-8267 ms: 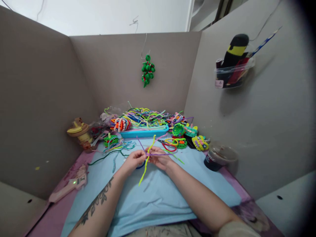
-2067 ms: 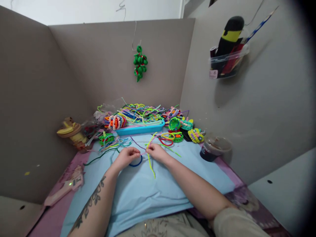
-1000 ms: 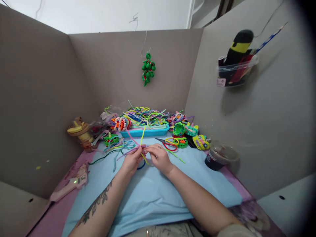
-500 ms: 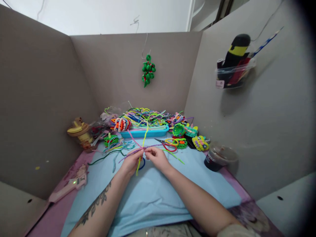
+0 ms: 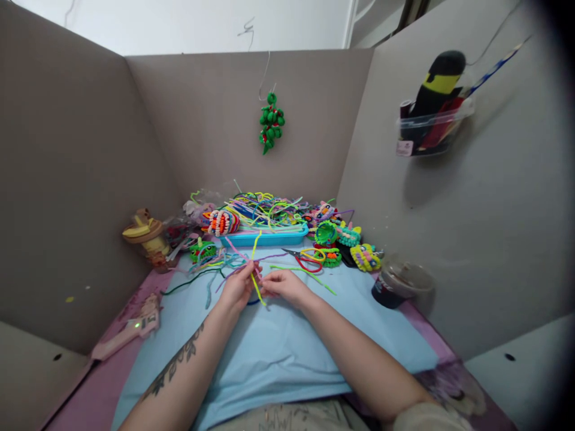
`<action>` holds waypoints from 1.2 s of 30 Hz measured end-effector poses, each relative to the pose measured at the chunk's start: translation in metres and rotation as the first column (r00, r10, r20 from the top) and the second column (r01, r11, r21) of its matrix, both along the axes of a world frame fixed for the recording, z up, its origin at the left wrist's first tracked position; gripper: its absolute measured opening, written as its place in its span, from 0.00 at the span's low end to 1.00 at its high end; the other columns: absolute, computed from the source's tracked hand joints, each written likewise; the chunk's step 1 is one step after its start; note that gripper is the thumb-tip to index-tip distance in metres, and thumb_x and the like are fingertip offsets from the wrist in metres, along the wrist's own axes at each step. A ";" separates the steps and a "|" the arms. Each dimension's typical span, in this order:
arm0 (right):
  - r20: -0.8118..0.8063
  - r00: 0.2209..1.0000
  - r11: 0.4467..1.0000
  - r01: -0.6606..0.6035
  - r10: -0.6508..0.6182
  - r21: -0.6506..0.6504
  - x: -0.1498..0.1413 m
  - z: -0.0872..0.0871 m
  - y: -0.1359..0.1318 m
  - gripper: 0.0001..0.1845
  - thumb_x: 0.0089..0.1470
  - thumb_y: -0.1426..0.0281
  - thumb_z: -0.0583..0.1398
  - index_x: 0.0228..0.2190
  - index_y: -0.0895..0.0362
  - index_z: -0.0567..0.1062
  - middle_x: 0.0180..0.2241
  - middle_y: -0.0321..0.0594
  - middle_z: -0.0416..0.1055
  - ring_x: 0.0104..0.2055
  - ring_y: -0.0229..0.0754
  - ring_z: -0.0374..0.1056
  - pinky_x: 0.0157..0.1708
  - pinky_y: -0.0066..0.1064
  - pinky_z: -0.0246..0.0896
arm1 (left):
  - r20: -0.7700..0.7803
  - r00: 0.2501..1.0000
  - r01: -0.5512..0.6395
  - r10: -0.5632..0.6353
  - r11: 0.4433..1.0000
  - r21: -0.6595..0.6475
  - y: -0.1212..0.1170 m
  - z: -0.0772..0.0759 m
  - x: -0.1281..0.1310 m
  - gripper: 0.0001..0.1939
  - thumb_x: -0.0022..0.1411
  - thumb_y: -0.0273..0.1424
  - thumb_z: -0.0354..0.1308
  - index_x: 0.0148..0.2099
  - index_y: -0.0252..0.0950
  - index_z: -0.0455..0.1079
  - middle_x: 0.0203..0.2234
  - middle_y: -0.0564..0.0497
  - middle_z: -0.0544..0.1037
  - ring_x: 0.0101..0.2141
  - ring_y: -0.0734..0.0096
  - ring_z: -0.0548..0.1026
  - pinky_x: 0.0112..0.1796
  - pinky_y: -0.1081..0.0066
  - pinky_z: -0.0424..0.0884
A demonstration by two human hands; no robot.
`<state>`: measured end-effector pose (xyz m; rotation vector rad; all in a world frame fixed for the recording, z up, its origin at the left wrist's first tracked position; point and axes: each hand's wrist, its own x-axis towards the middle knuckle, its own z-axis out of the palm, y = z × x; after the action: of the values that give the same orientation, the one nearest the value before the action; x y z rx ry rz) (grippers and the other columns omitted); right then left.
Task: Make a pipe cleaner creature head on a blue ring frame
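My left hand [image 5: 236, 288] and my right hand [image 5: 282, 285] meet over the light blue cloth [image 5: 278, 353], both pinched on a small bundle of pipe cleaners [image 5: 254, 270]. The bundle has a yellow-green strand that sticks up toward the tray and bends down below my fingers, plus pink and purple strands that fan out to the left. A blue loop of pipe cleaner lies on the cloth just under my hands, mostly hidden.
A blue tray [image 5: 265, 238] heaped with coloured pipe cleaners sits behind my hands. Red-handled scissors [image 5: 305, 259], finished woven figures [image 5: 365, 257], a dark lidded cup [image 5: 398, 282], a pink glue gun [image 5: 130, 327] and a wooden spool [image 5: 146, 233] surround the cloth. Grey partitions enclose the desk.
The bundle has turned between my fingers: the yellow-green strand's lower end is shorter and angled right. My hands stayed together at the same spot.
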<state>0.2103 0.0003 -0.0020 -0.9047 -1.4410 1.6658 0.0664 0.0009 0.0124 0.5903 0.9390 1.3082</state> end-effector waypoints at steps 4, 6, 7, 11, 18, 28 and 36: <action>-0.070 0.994 0.989 -0.094 0.087 -0.110 -0.006 -0.002 -0.005 0.19 0.37 0.57 0.66 0.20 0.62 0.74 0.17 0.35 0.68 0.19 0.31 0.62 0.23 0.25 0.57 | 0.147 0.989 0.032 -0.025 0.999 -0.044 0.000 0.003 0.005 0.05 0.54 0.30 0.60 0.31 0.32 0.71 0.28 0.48 0.77 0.35 0.67 0.76 0.36 0.69 0.71; -0.079 0.990 0.970 -0.130 0.115 -0.208 -0.009 -0.003 -0.007 0.21 0.35 0.56 0.67 0.23 0.63 0.75 0.21 0.39 0.71 0.22 0.34 0.66 0.26 0.27 0.61 | 0.150 0.989 0.022 -0.012 0.998 -0.063 0.000 0.003 0.006 0.05 0.54 0.30 0.60 0.31 0.33 0.70 0.27 0.49 0.77 0.34 0.66 0.77 0.35 0.69 0.70; -0.081 0.989 0.961 -0.137 0.121 -0.239 -0.011 -0.003 -0.008 0.21 0.34 0.56 0.67 0.24 0.63 0.75 0.23 0.40 0.72 0.23 0.35 0.68 0.26 0.27 0.61 | 0.143 0.990 0.015 -0.004 0.997 -0.072 0.000 0.003 0.005 0.05 0.54 0.30 0.60 0.31 0.33 0.70 0.27 0.50 0.77 0.34 0.66 0.77 0.34 0.69 0.70; -0.105 0.986 0.942 -0.157 0.132 -0.298 -0.015 -0.004 -0.011 0.22 0.33 0.57 0.68 0.26 0.63 0.75 0.26 0.42 0.74 0.26 0.37 0.71 0.27 0.26 0.62 | 0.119 0.993 -0.009 0.019 0.996 -0.087 0.001 0.002 0.002 0.05 0.53 0.31 0.60 0.32 0.34 0.70 0.27 0.50 0.77 0.34 0.67 0.77 0.33 0.71 0.69; -0.080 0.982 0.955 -0.183 0.168 -0.235 -0.015 -0.005 -0.013 0.19 0.35 0.59 0.67 0.24 0.62 0.72 0.19 0.36 0.71 0.19 0.32 0.66 0.21 0.23 0.58 | 0.090 0.995 -0.048 0.053 0.997 -0.057 0.002 0.002 0.001 0.05 0.54 0.30 0.60 0.31 0.33 0.71 0.25 0.50 0.77 0.31 0.70 0.76 0.32 0.73 0.69; 0.202 0.974 0.995 -0.099 0.098 -0.006 -0.019 -0.011 -0.017 0.09 0.45 0.67 0.57 0.24 0.59 0.72 0.15 0.32 0.67 0.17 0.31 0.62 0.20 0.23 0.56 | 0.071 0.986 -0.143 0.149 0.986 -0.085 0.007 0.005 -0.015 0.05 0.56 0.27 0.56 0.29 0.32 0.71 0.22 0.50 0.77 0.28 0.72 0.76 0.32 0.73 0.68; 0.330 0.944 0.972 -0.096 0.021 0.213 -0.022 -0.009 -0.025 0.09 0.49 0.71 0.54 0.24 0.58 0.74 0.18 0.34 0.70 0.20 0.33 0.65 0.23 0.24 0.58 | 0.122 0.984 -0.117 0.128 0.989 -0.092 0.005 0.010 -0.018 0.06 0.56 0.24 0.54 0.28 0.32 0.68 0.19 0.51 0.75 0.26 0.72 0.76 0.28 0.74 0.69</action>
<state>0.1885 -0.0250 -0.0115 -1.0497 -1.8555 1.3992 0.0483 0.0061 0.0228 0.3841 0.9316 1.3918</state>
